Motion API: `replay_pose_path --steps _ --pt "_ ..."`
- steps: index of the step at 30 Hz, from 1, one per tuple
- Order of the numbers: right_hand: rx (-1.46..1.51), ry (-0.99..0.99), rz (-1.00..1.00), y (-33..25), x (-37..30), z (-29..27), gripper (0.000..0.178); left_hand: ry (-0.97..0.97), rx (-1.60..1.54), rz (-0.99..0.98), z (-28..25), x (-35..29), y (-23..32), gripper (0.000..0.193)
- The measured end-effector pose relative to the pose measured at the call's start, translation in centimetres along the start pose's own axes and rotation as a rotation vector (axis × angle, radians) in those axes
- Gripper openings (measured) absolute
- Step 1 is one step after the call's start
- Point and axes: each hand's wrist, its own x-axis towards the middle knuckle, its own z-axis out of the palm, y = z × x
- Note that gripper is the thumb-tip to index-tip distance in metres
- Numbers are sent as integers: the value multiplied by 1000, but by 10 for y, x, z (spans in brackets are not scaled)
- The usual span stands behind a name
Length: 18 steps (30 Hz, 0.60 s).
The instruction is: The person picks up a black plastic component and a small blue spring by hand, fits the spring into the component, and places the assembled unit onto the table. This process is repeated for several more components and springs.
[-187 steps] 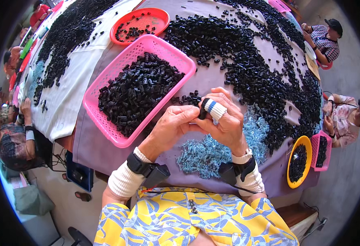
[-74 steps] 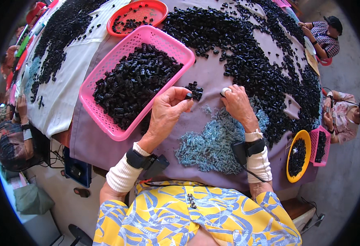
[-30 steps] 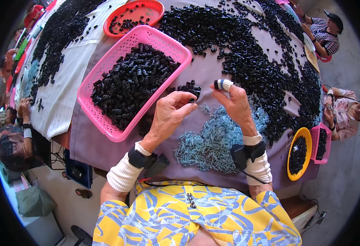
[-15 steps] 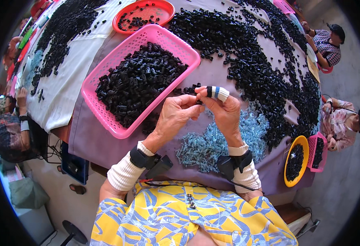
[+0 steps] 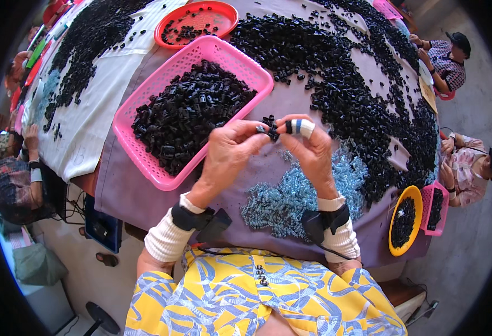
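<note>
Clock centred on the small greyish-ended part, 12 toward the table's far side. The left hand is pinching it, thumb and forefinger closed. A loose cluster of black pieces is lying just beside it, about 2 o'clock. The right hand is hovering at 3–4, thumb and wrapped forefinger nearly together; cannot tell whether they are holding anything.

Risks: the part is sitting at the very fingertips — a small roll could be dropping it among the dark cluster. The finger wrap is probably dulling touch, so a right-hand pinch could be slipping. Blue coils are lying at 5; a low right wrist could be scattering or snagging them. The pink basket is standing at 9–10, and a left-knuckle knock could be jolting it.

Obscured: fingers are covering most of the part — shape unreadable; the left hand is masking the basket's near corner; people at the rim are looking small and warped.
</note>
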Motion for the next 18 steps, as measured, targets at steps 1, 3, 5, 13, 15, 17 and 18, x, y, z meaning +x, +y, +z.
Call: replay_pose_path --steps 1,3,5,13,15,17,18 --pt "-42 19 83 -5 3 -4 10 32 3 24 -5 0 2 18" --pt "-184 17 166 -2 9 -9 12 69 64 89 -16 0 5 19" --pt "-239 -17 109 12 8 -7 11 67 110 120 -21 0 8 19" --pt "-839 -236 -341 53 20 18 14 162 32 120 -33 1 23 19" --pt "-844 -262 -374 53 25 30 16 151 46 117 -34 -1 18 19" --pt "-854 -287 -405 54 26 39 19 137 55 114 -34 -2 14 19" --pt "-884 -325 -399 57 24 42 20 130 35 101 -34 -2 14 19"
